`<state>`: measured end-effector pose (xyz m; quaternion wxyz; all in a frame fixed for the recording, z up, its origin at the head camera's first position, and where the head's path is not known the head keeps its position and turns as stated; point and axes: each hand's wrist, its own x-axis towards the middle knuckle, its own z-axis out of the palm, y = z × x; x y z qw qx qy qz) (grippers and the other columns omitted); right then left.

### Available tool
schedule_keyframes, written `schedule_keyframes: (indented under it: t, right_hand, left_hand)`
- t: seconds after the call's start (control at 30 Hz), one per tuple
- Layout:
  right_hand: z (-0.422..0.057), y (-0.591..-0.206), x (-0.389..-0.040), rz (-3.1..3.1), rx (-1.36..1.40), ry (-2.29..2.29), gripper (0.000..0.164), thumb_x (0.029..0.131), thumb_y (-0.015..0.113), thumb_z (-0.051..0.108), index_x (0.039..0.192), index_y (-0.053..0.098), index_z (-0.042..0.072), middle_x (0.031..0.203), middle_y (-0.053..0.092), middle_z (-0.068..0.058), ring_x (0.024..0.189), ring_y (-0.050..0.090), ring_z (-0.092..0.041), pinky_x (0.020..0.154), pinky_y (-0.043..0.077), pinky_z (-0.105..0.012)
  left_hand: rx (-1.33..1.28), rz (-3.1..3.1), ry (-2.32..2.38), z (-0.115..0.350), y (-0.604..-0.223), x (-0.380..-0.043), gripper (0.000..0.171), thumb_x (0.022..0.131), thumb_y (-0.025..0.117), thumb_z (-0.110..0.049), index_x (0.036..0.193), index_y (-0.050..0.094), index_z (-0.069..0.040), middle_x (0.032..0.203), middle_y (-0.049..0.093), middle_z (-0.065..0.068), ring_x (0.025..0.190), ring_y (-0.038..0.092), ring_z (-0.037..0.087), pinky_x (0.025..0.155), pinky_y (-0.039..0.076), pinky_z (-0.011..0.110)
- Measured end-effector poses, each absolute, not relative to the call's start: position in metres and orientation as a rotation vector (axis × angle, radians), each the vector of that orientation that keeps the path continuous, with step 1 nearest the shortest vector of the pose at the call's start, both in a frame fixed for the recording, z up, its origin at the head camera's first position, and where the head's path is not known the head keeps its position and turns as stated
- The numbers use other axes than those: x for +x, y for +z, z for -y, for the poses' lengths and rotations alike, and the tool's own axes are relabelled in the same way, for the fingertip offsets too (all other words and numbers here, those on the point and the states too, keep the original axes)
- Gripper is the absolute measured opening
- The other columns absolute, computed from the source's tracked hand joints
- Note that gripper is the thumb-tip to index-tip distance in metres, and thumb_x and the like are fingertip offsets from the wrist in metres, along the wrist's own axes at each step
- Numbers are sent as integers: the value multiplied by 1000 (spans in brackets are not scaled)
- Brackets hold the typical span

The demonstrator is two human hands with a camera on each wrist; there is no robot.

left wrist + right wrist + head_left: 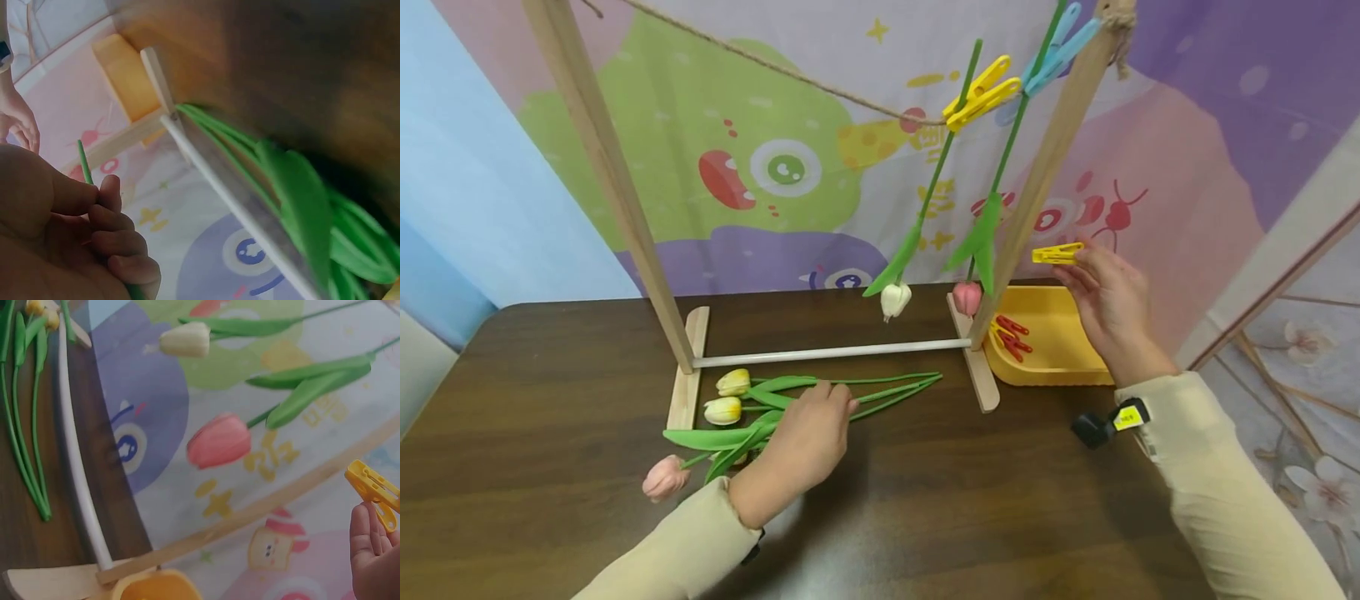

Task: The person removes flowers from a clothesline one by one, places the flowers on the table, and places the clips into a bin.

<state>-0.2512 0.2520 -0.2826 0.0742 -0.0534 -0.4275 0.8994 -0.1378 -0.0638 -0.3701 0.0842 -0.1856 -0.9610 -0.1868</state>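
Observation:
My left hand (808,433) pinches the green stem (84,161) of an artificial tulip between thumb and fingers, low over the table. A pink tulip head (666,478) and green leaves extend to the left of that hand. Beneath and beside it lie tulips with yellow-white heads (722,411), their stems pointing right. My right hand (1108,292) holds a yellow clothespin (1057,253) by its handle end, raised above the yellow basket. From the rope, a white tulip (895,300) and a darker pink tulip (967,297) hang head down.
The rope (790,73) spans a wooden frame (613,192) with a white bottom bar (835,352). A yellow clip (981,98) and a blue clip (1060,54) grip the hanging stems. Red clothespins (1013,337) lie in the yellow basket (1052,375). A cartoon-printed cloth backs the table (925,517).

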Motion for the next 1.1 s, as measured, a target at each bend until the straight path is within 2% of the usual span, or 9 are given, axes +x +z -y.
schedule_keyframes:
  t: [0.33,0.47,0.57,0.8,0.97,1.1]
  right_hand:
    - [-272,-306,-258,1301,-315,2699,12,84,63,-5,96,63,-2,101,58,-8,78,61,-21,75,56,-29]
    - [-279,-316,-261,1351,-355,2687,17,85,62,-4,100,56,0,110,49,-5,80,58,-19,76,55,-27]
    - [-283,-326,-265,1382,-376,2670,20,86,61,-3,102,51,2,109,45,-5,79,57,-19,75,55,-27]
    - [-291,-349,-272,1384,-488,2695,6,86,60,-4,86,58,2,83,56,-5,69,61,-18,71,56,-28]
    - [-296,-361,-273,1446,-611,2697,6,86,63,1,89,59,5,84,60,-3,74,64,-16,71,56,-26]
    - [-298,-370,-275,1502,-639,2672,10,86,61,-4,85,60,6,79,64,-2,69,67,-15,68,56,-26]
  left_hand:
    - [-603,2849,-517,65,-384,-133,19,93,56,-12,76,51,-4,65,44,5,56,46,21,50,37,33]
    - [-617,2895,-552,64,-386,-130,19,94,54,-12,76,52,-4,65,44,5,56,44,19,48,35,30]
    - [-629,2910,-563,62,-389,-129,19,94,54,-12,78,52,-3,67,46,7,59,47,21,49,36,32]
    - [-702,2856,-553,57,-408,-130,25,98,47,-15,76,49,-4,68,48,9,60,49,26,50,38,36]
    - [-681,2938,-542,52,-409,-132,21,95,52,-14,76,49,-5,69,49,9,65,51,27,53,39,37]
    - [-685,2958,-501,49,-411,-134,21,95,52,-15,77,50,-5,70,50,8,65,52,26,54,39,37]
